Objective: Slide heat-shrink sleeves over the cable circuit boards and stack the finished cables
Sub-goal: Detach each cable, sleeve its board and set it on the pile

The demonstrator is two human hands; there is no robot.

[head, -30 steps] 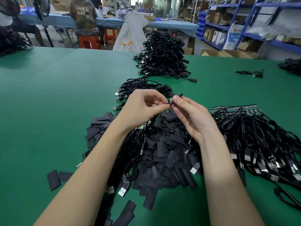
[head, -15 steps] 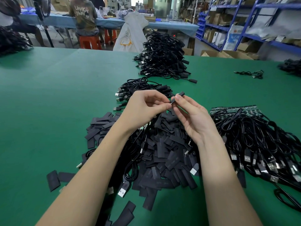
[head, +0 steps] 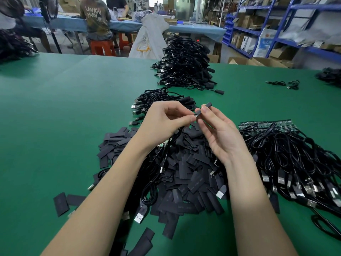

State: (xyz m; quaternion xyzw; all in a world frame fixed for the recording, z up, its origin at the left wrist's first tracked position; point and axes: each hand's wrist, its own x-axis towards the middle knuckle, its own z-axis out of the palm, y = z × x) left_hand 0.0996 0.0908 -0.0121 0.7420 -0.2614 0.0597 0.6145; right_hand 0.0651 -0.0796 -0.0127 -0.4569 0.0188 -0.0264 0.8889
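Above a heap of flat black heat-shrink sleeves (head: pixel 186 174), my left hand (head: pixel 164 122) pinches the end of a black cable (head: pixel 167 152) that hangs down under my wrist. My right hand (head: pixel 219 133) pinches a black sleeve (head: pixel 203 109) between thumb and forefinger, right at the cable's end. The circuit board is hidden inside my fingers and the sleeve. A small stack of sleeved cables (head: pixel 162 100) lies just beyond my hands, and a tall pile of cables (head: pixel 186 63) stands further back.
A tangle of black USB cables (head: pixel 299 169) with green boards (head: pixel 267 124) lies to the right. Loose sleeves (head: pixel 60 203) are scattered front left on the green table (head: pixel 55 117). People sit at a blue table behind; blue shelving (head: pixel 276 24) stands back right.
Both hands have risen slightly and the sleeve now sticks out further past my right fingertips, tilted up to the right.
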